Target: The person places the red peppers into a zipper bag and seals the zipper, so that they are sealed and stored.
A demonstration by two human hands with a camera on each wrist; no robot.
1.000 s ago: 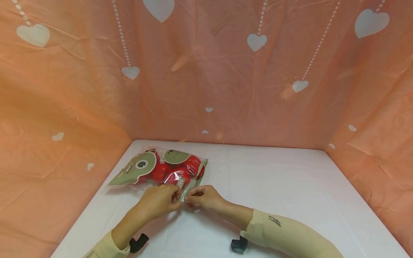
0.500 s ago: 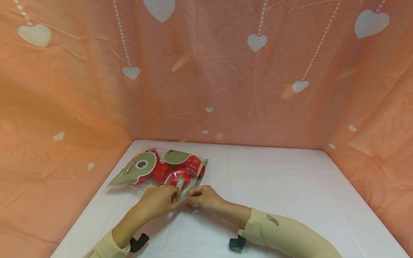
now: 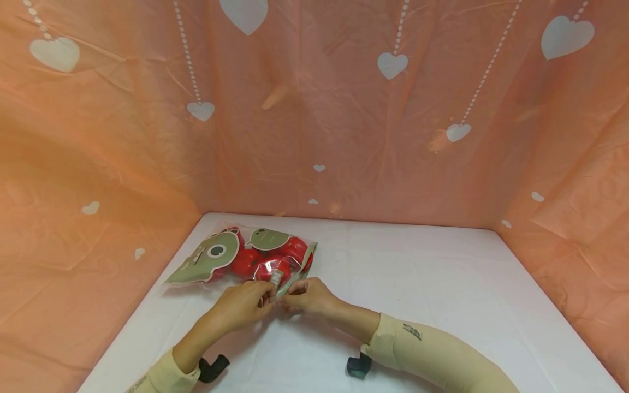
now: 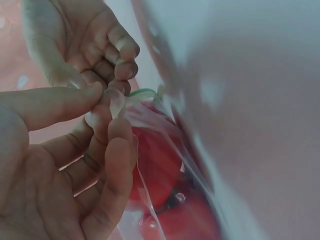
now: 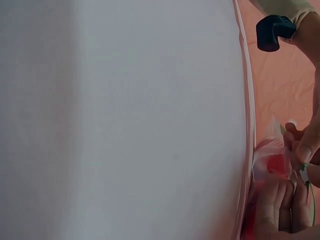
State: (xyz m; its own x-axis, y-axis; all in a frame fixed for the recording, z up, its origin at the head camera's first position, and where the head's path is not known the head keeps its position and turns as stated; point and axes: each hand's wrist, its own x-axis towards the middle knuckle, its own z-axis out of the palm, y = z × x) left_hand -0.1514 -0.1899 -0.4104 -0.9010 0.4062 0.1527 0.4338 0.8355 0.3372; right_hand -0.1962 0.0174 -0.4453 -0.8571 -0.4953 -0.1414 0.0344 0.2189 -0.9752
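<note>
A clear plastic bag [image 3: 223,270] printed with green cartoon animals lies at the table's left side. Rounded, glossy red items [image 3: 245,263] fill it; their kind is hard to tell through the film. At the bag's near right corner my left hand [image 3: 241,307] pinches the plastic edge between thumb and fingers. My right hand [image 3: 314,297] pinches the same green-trimmed edge just to the right, almost touching the left. Close up in the left wrist view, the left thumb [image 4: 65,105] presses clear film against the fingers. A small pale piece [image 5: 304,174] shows between the hands in the right wrist view.
A white cloth covers the table [image 3: 417,284]. Orange curtains [image 3: 344,120] with white hearts surround its back and sides. Black wrist mounts [image 3: 213,369] hang below both sleeves, close to the tabletop.
My right hand has shifted slightly away from me along the bag's edge, its forearm following. My left hand stays almost in place, and the bag has hardly moved.
</note>
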